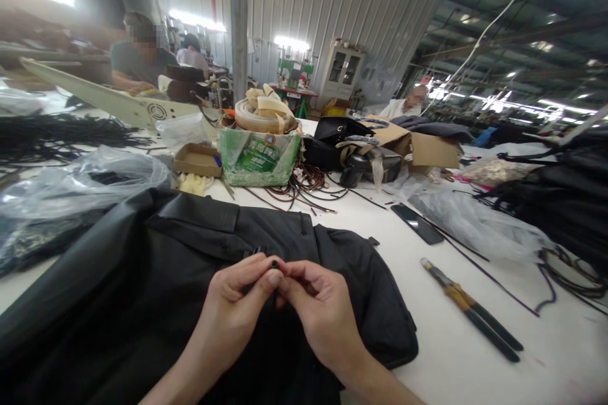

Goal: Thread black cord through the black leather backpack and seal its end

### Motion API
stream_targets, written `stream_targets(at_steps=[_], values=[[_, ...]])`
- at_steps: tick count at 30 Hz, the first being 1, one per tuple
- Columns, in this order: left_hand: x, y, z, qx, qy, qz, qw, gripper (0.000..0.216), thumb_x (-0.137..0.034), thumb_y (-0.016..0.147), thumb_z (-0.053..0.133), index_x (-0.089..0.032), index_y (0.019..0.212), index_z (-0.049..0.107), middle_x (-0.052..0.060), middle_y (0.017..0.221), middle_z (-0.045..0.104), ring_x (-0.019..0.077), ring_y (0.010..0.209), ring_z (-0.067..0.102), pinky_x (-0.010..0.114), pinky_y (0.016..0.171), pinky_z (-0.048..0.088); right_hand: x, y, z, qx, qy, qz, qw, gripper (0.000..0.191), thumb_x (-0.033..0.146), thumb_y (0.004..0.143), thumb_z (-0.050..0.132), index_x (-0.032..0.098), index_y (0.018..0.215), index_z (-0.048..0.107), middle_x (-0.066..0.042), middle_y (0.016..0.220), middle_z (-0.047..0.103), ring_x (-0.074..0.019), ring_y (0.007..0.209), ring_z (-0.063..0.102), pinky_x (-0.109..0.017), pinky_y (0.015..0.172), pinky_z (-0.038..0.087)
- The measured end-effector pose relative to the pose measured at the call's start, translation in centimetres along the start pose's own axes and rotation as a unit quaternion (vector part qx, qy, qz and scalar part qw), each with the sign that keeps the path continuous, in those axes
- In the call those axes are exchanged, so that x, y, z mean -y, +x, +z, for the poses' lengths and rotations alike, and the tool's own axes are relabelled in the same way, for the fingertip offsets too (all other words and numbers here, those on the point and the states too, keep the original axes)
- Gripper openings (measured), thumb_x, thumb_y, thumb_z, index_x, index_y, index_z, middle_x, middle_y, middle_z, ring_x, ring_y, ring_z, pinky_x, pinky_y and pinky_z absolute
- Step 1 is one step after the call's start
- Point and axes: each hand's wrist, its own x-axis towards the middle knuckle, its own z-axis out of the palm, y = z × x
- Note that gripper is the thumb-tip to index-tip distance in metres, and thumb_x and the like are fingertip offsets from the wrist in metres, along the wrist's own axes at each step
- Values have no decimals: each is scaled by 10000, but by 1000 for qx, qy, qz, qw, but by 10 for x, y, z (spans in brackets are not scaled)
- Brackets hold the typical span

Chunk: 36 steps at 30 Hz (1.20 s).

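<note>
A large black leather-like item [190, 278], with flaps and seams, lies spread on the white table under my hands. Above its middle, my left hand [242, 288] and my right hand [316, 304] meet fingertip to fingertip. Between thumb and finger of the left is a small dark piece with a round end [274, 264], which looks like a cord end. The right fingertips press together right beside that piece. Whatever they grip is hidden by the fingers.
Pliers [468, 307] and a phone [418, 223] lie to the right. Brown cords [304, 180] spread by a green box [259, 158] of pale strapping. Plastic bags [479, 221] and a black pile [560, 196] stand right. People sit farther back.
</note>
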Motion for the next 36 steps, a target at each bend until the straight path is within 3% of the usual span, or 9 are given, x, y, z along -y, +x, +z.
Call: stream_targets(at_steps=[5,12,19,23,27,31,34,36], values=[[-3,2,1,6,-14,-11,1000,391,-396,1055,704,-222,705,715,-2,728,645,172,762,621,306,947,535,3,2,0,6,29,18,999,339,499,893,913,182,1008,883,-50,773,792,-148,676,688,-246,664,551],[-8,0,2,32,-60,-48,997,370,-423,1047,714,-188,763,750,19,734,689,163,709,608,263,674,493,3,4,-2,12,41,21,999,346,485,852,946,170,973,871,-42,777,793,-140,658,687,-243,659,551],[-1,0,-3,-13,-43,-67,997,246,-432,986,791,-201,960,870,39,896,769,198,846,690,276,798,566,5,10,-5,26,-51,-28,998,251,398,974,796,182,1085,863,-25,819,776,-152,721,683,-261,686,555],[1,0,-6,-23,-24,-50,998,249,-429,1008,770,-210,1046,884,28,892,727,177,843,654,251,767,539,8,10,-7,44,-65,-44,996,261,383,984,786,191,1140,867,-26,859,782,-155,756,679,-267,706,546],[2,1,-7,-19,-26,-44,999,227,-412,1018,771,-215,1049,878,24,912,719,163,842,635,238,746,512,8,9,-7,54,-74,-53,994,266,378,1012,757,200,1179,863,-23,851,779,-154,743,667,-265,683,529],[3,2,-8,-60,-63,-45,995,198,-404,1021,772,-228,1051,858,19,960,743,171,910,666,234,810,531,5,10,-8,65,-105,-90,988,208,313,1023,729,225,1144,874,-37,987,812,-181,883,722,-288,800,568],[2,2,-10,-67,-47,-30,996,185,-394,1021,767,-230,1039,850,4,914,723,148,827,639,216,737,509,6,14,-16,62,-141,-105,982,281,303,1047,686,252,1271,846,-29,1007,802,-183,906,729,-305,851,574],[0,2,-9,-69,-15,-22,997,182,-387,1026,755,-229,1027,843,-13,836,681,127,719,579,211,648,465,8,19,-26,12,-175,-107,979,347,323,1053,671,240,1362,806,-30,972,785,-187,891,716,-318,856,569]])
